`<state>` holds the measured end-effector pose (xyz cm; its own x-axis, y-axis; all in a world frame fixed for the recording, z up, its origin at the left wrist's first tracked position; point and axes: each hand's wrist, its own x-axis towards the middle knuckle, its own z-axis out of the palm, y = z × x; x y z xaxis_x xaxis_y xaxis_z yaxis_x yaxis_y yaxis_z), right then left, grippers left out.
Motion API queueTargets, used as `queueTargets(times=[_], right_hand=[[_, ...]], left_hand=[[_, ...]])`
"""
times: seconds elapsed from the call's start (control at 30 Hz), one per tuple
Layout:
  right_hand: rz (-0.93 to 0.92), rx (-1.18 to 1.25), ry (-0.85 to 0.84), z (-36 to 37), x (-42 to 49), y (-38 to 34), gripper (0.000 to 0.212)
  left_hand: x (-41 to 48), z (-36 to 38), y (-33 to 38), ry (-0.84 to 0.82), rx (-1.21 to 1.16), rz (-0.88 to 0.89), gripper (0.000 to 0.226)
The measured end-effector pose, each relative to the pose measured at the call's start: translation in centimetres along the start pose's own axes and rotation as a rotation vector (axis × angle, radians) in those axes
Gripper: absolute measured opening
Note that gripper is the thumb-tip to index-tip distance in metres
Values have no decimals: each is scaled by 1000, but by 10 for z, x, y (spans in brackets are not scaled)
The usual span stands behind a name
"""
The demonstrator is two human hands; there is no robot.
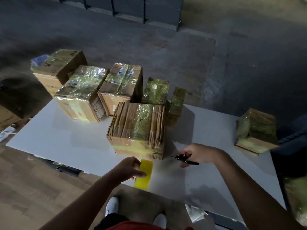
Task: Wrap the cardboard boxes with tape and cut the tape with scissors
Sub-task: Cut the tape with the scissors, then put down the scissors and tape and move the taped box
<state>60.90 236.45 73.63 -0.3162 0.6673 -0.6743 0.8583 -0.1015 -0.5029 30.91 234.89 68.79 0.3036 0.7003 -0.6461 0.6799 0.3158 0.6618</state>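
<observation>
A white table (66,138) carries a cluster of taped cardboard boxes; the nearest box (137,128) sits by the front edge, its near face banded in yellow tape. The left hand (128,168) is closed around the yellow tape roll (144,174) just below that box — the strip between them is too washed out to trace. The right hand (197,154) grips black scissors (184,159), blades toward the box's corner. Likely risk: slack in the strip, so the blades fold the tape instead of cutting — or nick the cardboard.
</observation>
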Motion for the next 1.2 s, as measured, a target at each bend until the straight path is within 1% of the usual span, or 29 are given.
queueTargets(times=[0.1, 0.2, 0.27, 0.33, 0.4, 0.43, 0.47, 0.53, 0.57, 0.63, 0.73, 0.77, 0.87, 0.9, 1.0, 1.07, 1.13, 1.2], right_hand=[[73, 32, 10, 13, -15, 30, 40], [168, 69, 67, 27, -31, 55, 40], [230, 6, 166, 41, -35, 71, 36], [322, -58, 331, 62, -32, 84, 33], [412, -48, 449, 84, -27, 88, 30], [436, -27, 475, 94, -25, 89, 34], [451, -6, 491, 102, -23, 89, 37], [469, 0, 538, 113, -21, 88, 41], [480, -33, 566, 116, -19, 88, 41], [506, -115, 594, 119, -17, 87, 38], [531, -167, 604, 118, -14, 86, 32], [538, -182, 602, 117, -13, 86, 29], [578, -201, 605, 115, -8, 82, 22], [590, -214, 605, 115, -7, 80, 22], [593, -191, 638, 113, -4, 76, 25], [578, -132, 668, 111, -5, 72, 29], [550, -40, 728, 107, -6, 67, 29], [512, 71, 777, 102, -8, 59, 28]], left_hand=[[6, 19, 7, -17, -30, 44, 36], [11, 44, 24, -112, -157, 80, 28], [16, 64, 38, -164, -284, 62, 28], [23, 84, 53, -180, -410, 3, 24], [31, 102, 66, -198, -447, -12, 15], [35, 109, 71, -204, -417, 5, 22], [40, 116, 75, -204, -367, 31, 35], [47, 126, 79, -150, -288, 60, 63], [50, 130, 81, -111, -283, 53, 69], [55, 134, 82, -54, -268, 38, 64], [59, 138, 83, -19, -209, 58, 55], [60, 138, 83, 12, -160, 71, 54], [65, 137, 82, 182, 134, 106, 63], [65, 135, 82, 195, 168, 105, 66], [67, 132, 79, 153, 110, 38, 83], [67, 131, 74, 163, 15, -28, 90], [68, 130, 70, 168, -38, -56, 86], [70, 129, 70, 148, 53, -38, 75]])
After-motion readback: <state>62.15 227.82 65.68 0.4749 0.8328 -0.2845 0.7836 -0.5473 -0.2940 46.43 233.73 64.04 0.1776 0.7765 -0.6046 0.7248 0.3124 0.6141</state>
